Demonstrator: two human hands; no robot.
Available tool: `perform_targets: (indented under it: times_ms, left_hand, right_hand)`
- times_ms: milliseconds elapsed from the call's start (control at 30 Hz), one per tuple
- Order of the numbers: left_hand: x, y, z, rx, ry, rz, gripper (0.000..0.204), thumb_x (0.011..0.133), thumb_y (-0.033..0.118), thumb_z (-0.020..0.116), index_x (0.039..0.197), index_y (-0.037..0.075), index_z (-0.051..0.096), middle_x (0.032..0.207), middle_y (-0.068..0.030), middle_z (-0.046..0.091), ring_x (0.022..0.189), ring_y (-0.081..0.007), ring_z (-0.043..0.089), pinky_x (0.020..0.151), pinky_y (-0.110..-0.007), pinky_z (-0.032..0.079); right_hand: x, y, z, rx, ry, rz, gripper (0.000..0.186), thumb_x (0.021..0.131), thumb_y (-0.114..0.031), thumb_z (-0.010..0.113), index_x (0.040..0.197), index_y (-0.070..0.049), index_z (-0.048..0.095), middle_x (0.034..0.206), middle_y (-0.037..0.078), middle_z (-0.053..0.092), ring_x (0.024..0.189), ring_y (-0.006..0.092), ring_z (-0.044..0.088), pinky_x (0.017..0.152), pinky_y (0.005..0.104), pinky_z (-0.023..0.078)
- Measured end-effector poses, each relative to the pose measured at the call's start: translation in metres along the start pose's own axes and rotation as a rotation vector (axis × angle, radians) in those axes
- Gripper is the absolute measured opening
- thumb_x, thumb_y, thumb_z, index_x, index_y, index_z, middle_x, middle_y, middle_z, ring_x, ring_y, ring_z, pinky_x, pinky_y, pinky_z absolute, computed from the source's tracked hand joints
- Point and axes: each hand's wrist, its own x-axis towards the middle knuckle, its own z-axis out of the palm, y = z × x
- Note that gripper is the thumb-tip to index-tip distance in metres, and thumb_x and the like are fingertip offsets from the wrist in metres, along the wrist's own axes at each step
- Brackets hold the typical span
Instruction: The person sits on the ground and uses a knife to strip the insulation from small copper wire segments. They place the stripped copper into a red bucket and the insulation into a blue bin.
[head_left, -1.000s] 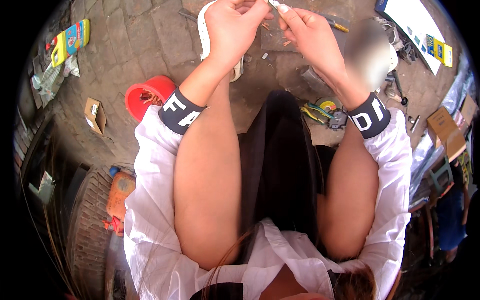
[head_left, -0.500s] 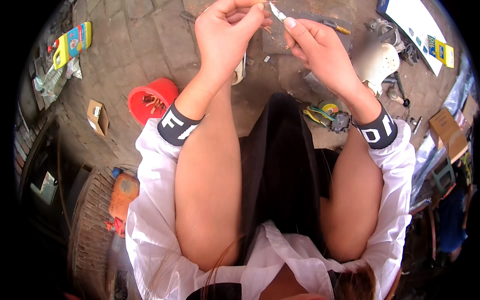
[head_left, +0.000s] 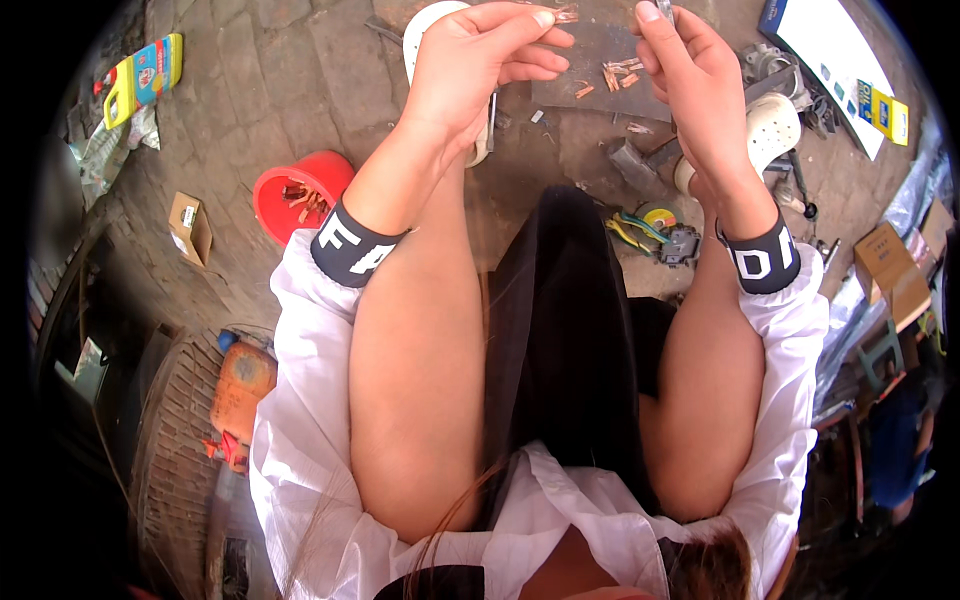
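Note:
At the top of the view my left hand (head_left: 480,65) pinches a short copper wire strip (head_left: 567,14) between thumb and forefinger. The other fingers are stretched out beneath it. To its right, apart from the strip, my right hand (head_left: 697,80) is closed around a knife (head_left: 666,9); only a bit of its metal shows above the thumb, and the handle is hidden in the hand. Between and below the hands, several copper-coloured scraps (head_left: 620,74) lie on a dark flat board (head_left: 575,94) on the ground.
A red bucket (head_left: 338,172) with copper-coloured pieces stands left of my left forearm. Between my legs and the right forearm lie wires with a black connector (head_left: 680,245). Further out are a yellow jug (head_left: 145,80), a cardboard box (head_left: 893,272) and a white panel (head_left: 830,65).
My right hand has drawn the knife away to the right, and its blade has turned from pointing at the left fingertips to upward. The left hand has shifted slightly right, and its lower fingers have straightened.

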Motion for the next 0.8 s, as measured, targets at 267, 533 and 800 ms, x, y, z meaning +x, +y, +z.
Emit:
perform_targets:
  times_ms: [267, 533, 800]
  left_hand:
    - [-0.002, 0.0, 0.006, -0.049, -0.093, -0.126, 0.021, 0.095, 0.019, 0.063, 0.104, 0.0, 0.067, 0.089, -0.0069, 0.07, 0.071, -0.0113, 0.067, 0.063, -0.023, 0.054]
    - [-0.004, -0.001, 0.003, -0.072, -0.186, -0.034, 0.016, 0.089, 0.016, 0.069, 0.096, 0.001, 0.068, 0.084, -0.0065, 0.069, 0.072, -0.0125, 0.067, 0.068, -0.024, 0.055]
    - [0.0, -0.003, -0.002, 0.039, -0.13, 0.044, 0.01, 0.091, 0.011, 0.066, 0.096, 0.003, 0.066, 0.081, -0.0029, 0.066, 0.063, -0.0084, 0.06, 0.059, -0.022, 0.049]
  right_hand:
    - [-0.002, 0.001, 0.004, -0.097, -0.125, 0.01, 0.013, 0.094, -0.015, 0.065, 0.097, -0.002, 0.066, 0.073, -0.003, 0.06, 0.065, 0.0027, 0.053, 0.057, 0.0188, 0.042]
    - [-0.009, -0.007, 0.004, -0.165, -0.154, 0.044, 0.02, 0.098, -0.023, 0.058, 0.095, -0.003, 0.063, 0.067, -0.006, 0.052, 0.057, 0.0009, 0.041, 0.05, 0.0197, 0.033]
    - [0.0, -0.025, -0.017, -0.148, 0.026, -0.028, 0.014, 0.094, -0.017, 0.064, 0.095, -0.003, 0.063, 0.072, -0.005, 0.056, 0.063, 0.0018, 0.047, 0.056, 0.0187, 0.036]
